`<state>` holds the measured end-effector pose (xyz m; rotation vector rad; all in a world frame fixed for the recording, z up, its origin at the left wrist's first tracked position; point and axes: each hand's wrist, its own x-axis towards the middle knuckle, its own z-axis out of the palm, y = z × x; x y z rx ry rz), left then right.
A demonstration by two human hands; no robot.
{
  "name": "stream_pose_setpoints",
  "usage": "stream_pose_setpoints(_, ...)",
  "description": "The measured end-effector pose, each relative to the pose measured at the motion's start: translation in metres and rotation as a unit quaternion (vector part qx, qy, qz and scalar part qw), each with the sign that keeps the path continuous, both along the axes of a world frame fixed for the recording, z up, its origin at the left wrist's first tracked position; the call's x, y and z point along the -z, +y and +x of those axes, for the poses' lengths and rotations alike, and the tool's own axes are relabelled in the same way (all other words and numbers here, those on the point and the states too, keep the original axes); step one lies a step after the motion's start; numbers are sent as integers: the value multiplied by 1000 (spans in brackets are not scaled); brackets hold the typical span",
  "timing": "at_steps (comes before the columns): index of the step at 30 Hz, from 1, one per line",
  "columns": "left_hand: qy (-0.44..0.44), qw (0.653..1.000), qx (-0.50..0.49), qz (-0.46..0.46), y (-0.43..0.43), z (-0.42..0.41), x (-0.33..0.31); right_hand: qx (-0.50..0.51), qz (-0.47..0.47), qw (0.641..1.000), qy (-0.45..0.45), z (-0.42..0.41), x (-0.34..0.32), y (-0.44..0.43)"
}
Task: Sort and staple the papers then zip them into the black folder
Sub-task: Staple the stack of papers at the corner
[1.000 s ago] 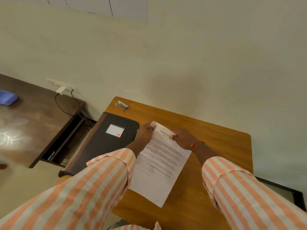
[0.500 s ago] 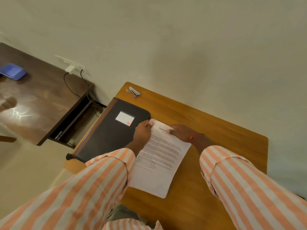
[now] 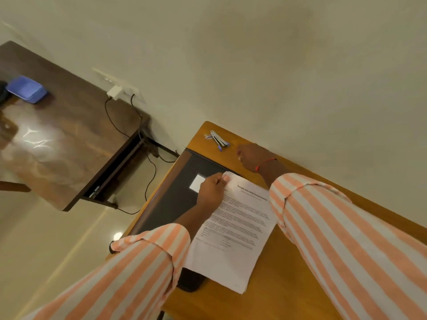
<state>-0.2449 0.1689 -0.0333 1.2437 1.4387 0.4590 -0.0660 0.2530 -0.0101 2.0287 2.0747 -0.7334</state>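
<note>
Printed white papers lie on the orange-brown table, partly over the black folder, which has a white label. My left hand pinches the papers' top left corner. My right hand is off the papers, near the table's far edge, fingers loosely curled and holding nothing. It is a short way to the right of a small silver and blue stapler in the far left corner. A red thread circles my right wrist.
A dark wooden desk stands to the left across a gap, with a blue box on it. A wall socket with a plugged charger and trailing cable sits behind. The wall runs close along the table's far edge.
My right hand has left the top of the papers and moved up and left toward the stapler. My left hand stays on the papers' corner. The view has tilted.
</note>
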Motion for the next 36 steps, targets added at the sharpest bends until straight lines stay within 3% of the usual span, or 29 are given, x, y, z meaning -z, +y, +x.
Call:
stream_pose_setpoints(10, -5, 1000, 2, 13, 57, -16, 44, -198, 8, 975, -104, -32, 46, 109)
stream_pose_setpoints(16, 6, 1000, 11, 9, 69, -18, 62, -362, 79, 916, -155, -22, 66, 125)
stream_pose_setpoints(23, 8, 1000, -1, -14, 69, -21, 62, -231, 68, 963, -124, -9, 65, 105)
stream_pose_setpoints(27, 15, 999, -9, -37, 67, -21, 57, -79, 34, 996, 17, -7, 64, 66)
stream_pose_setpoints(36, 44, 998, 39, 8, 40, -9, 19, 40, 71, 987, 136, 4, 41, -24)
